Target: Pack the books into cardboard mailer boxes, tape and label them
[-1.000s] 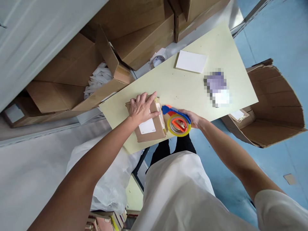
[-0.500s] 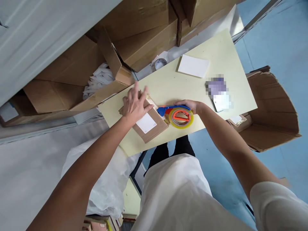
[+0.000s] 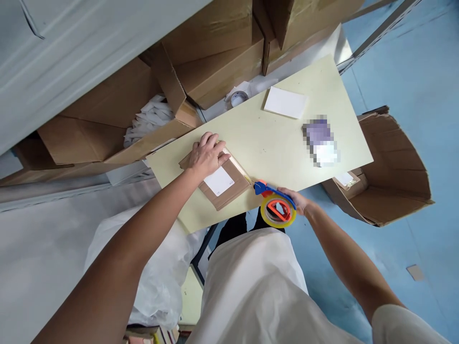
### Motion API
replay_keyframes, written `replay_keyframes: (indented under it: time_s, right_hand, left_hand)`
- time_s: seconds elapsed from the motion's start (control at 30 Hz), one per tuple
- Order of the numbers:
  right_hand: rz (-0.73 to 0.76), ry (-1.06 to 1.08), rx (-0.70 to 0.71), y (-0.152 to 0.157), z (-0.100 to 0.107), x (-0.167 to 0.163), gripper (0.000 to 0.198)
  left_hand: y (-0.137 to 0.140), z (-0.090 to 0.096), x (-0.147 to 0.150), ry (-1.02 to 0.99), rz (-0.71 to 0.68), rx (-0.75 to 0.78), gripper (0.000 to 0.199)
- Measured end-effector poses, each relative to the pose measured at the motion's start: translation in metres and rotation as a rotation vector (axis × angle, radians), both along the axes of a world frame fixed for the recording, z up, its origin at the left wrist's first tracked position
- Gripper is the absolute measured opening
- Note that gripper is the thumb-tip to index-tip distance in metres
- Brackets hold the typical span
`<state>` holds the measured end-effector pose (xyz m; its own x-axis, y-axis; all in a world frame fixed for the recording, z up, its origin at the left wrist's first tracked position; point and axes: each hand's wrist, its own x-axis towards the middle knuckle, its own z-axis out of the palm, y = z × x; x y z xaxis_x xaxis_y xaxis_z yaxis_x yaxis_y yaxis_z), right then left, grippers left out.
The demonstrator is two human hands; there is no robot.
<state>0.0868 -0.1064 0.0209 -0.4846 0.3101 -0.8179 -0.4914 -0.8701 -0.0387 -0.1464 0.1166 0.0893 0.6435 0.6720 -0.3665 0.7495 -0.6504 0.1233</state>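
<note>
A flat brown cardboard parcel [image 3: 234, 179] with a white label [image 3: 219, 181] lies at the near left of the cream table. On its far upper part rests my left hand [image 3: 208, 155], palm down, fingers a little apart and slightly bent. My right hand [image 3: 298, 199] is closed around the blue handle of a tape dispenser [image 3: 278, 209], which carries a yellowish roll of tape and orange parts. The dispenser's head is beside the parcel's right corner, past the table's front edge. A strip of tape shows along the parcel's right side.
The cream table [image 3: 272, 153] bears a stack of white cards [image 3: 286, 102] and a blurred purple-and-white item [image 3: 320, 142]. Behind stand big open cartons [image 3: 82, 138] and a tape roll [image 3: 239, 99]. An open carton [image 3: 394, 177] is at right, white plastic [image 3: 154, 282] below left.
My right hand has drawn the tape dispenser toward me along the parcel's right side, to its near corner and beyond the table edge. My left hand's fingers have come down onto the parcel.
</note>
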Motion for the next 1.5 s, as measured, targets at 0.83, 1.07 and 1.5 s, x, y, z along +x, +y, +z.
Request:
replay_keyframes:
  time_s: [0.83,1.07,1.5]
  right_hand:
    - [-0.044,-0.058,0.178,0.099,-0.006,-0.001,0.033]
    - [-0.051,-0.041,0.049,-0.006,-0.01,-0.027,0.033]
    - [-0.324,-0.102,0.178,0.08,-0.004,-0.045,0.039]
  left_hand:
    - [-0.035,0.005,-0.009,0.185,0.276,0.041,0.099]
    - [-0.036,0.007,-0.007,0.194,0.279,0.028,0.1]
    - [-0.041,0.001,-0.025,0.087,0.625,-0.067,0.1]
